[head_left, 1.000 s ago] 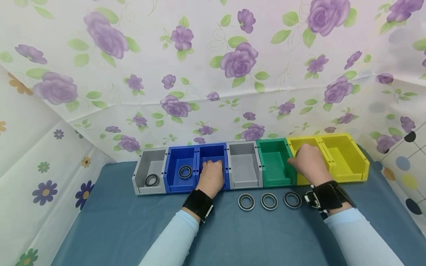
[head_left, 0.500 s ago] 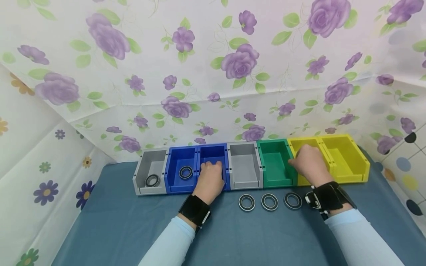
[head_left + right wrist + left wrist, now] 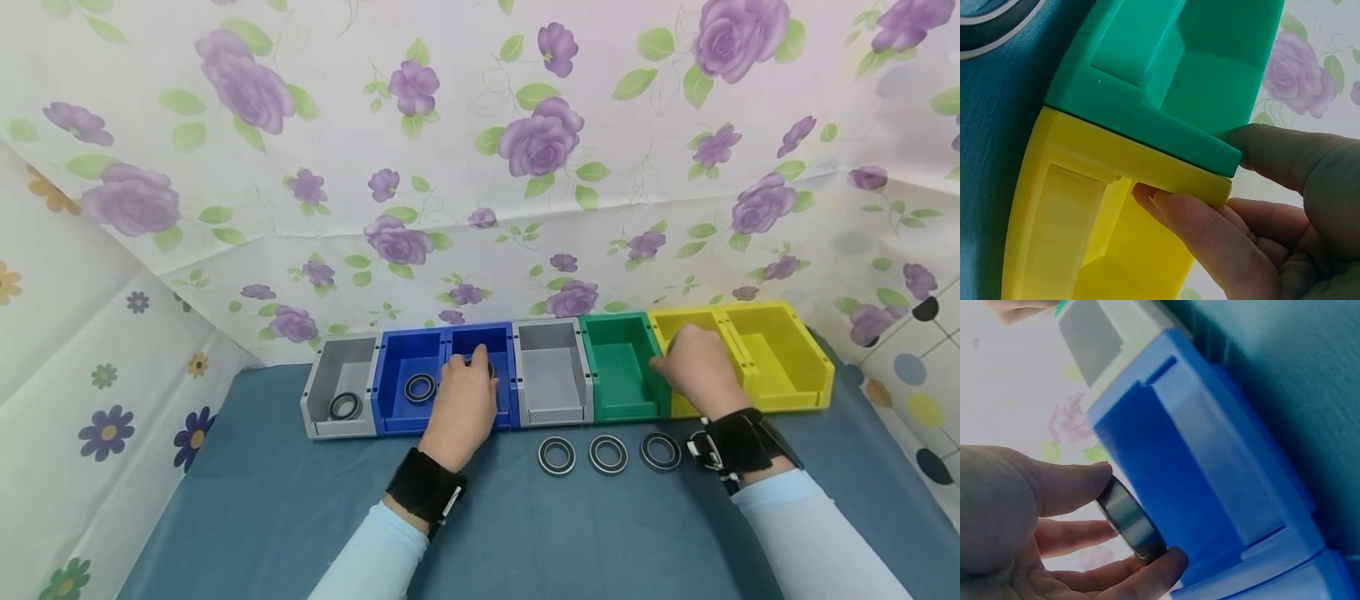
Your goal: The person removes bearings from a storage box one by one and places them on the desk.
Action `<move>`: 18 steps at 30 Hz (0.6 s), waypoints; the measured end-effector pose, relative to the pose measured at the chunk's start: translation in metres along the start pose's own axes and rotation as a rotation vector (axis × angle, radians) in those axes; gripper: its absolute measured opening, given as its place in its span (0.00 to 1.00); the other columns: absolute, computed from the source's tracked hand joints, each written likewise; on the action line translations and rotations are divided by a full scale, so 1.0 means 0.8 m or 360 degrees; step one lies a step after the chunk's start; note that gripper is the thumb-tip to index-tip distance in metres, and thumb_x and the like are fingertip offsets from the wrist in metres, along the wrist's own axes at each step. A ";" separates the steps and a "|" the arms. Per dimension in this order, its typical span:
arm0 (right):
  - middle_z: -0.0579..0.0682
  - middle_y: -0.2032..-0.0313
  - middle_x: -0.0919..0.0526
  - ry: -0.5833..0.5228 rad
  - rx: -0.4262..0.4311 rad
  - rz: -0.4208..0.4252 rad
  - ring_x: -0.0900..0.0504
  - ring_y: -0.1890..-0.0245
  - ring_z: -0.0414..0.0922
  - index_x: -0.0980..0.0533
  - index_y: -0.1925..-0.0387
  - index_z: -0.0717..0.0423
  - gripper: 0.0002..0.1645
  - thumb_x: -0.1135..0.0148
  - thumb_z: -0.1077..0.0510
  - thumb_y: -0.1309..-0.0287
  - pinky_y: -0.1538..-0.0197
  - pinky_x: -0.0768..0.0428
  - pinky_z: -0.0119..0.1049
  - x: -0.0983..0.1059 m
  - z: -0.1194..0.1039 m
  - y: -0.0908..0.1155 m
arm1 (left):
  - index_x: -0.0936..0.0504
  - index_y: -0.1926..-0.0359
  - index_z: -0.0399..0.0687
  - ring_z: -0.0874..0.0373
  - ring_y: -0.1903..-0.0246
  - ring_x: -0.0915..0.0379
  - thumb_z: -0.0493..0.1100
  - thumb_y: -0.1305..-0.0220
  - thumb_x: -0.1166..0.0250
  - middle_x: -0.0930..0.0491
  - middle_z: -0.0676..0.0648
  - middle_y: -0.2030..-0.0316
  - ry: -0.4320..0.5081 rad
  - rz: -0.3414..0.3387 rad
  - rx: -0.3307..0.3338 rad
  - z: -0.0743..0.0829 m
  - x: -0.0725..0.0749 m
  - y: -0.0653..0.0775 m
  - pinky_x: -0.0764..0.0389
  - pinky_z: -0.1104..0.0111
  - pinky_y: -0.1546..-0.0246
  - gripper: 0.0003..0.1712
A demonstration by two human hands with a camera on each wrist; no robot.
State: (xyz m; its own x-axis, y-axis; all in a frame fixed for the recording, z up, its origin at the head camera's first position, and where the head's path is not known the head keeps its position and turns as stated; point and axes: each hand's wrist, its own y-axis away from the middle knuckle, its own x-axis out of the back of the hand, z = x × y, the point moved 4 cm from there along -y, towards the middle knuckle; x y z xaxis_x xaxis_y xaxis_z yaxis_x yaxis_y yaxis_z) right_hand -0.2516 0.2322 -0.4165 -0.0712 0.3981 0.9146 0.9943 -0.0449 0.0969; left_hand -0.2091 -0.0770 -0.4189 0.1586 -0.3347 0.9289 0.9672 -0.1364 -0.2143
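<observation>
My left hand (image 3: 463, 404) is over the right-hand blue bin (image 3: 507, 404). It pinches a ring-shaped ball bearing (image 3: 1130, 519) by its edge, thumb on one side and a fingertip on the other. In the left wrist view the bearing is tilted, just beside the bin's opening. My right hand (image 3: 697, 367) grips the adjoining side walls of the green bin (image 3: 1100, 87) and a yellow bin (image 3: 1054, 212). Its thumb lies on the green side, and its curled fingers reach into the yellow one.
One bearing (image 3: 420, 388) lies in the left blue bin, another bearing (image 3: 344, 407) in the left grey bin (image 3: 311, 408). Three bearings (image 3: 608, 472) lie in a row on the blue cloth before the bins. A flowered sheet (image 3: 442, 167) hangs behind.
My left hand has risen and turned out of the right-hand blue bin, its wrist shifting left, and a bearing now shows in its fingers. The right hand stays in place.
</observation>
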 end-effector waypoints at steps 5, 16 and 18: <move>0.48 0.88 0.34 -0.0013 -0.0019 -0.0028 0.33 0.86 0.44 0.30 0.88 0.57 0.22 0.37 0.51 0.45 0.80 0.34 0.36 -0.001 0.000 0.001 | 0.40 0.34 0.39 0.45 0.53 0.34 0.47 0.33 0.45 0.33 0.34 0.51 0.0068 0.0101 -0.0025 0.001 0.013 0.008 0.25 0.60 0.58 0.31; 0.49 0.87 0.32 -0.0027 -0.0042 -0.0058 0.32 0.85 0.44 0.28 0.86 0.57 0.21 0.37 0.51 0.45 0.79 0.33 0.36 -0.002 -0.001 0.001 | 0.36 0.36 0.41 0.53 0.55 0.35 0.52 0.32 0.48 0.35 0.39 0.51 0.0155 0.0168 -0.0067 0.008 0.029 0.026 0.25 0.67 0.61 0.29; 0.49 0.87 0.32 -0.0023 -0.0040 -0.0056 0.32 0.85 0.44 0.28 0.86 0.57 0.21 0.37 0.51 0.45 0.79 0.33 0.36 -0.001 -0.001 0.001 | 0.36 0.37 0.42 0.54 0.55 0.35 0.53 0.32 0.48 0.35 0.40 0.51 0.0184 0.0158 -0.0059 0.009 0.030 0.029 0.25 0.67 0.60 0.28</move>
State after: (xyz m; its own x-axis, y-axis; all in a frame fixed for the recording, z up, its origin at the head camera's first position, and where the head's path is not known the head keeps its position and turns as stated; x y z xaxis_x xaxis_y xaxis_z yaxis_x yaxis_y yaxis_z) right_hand -0.2507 0.2311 -0.4171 -0.1049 0.4132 0.9046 0.9888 -0.0536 0.1391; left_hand -0.1814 -0.0814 -0.3993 0.2270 -0.4533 0.8620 0.9397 -0.1307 -0.3162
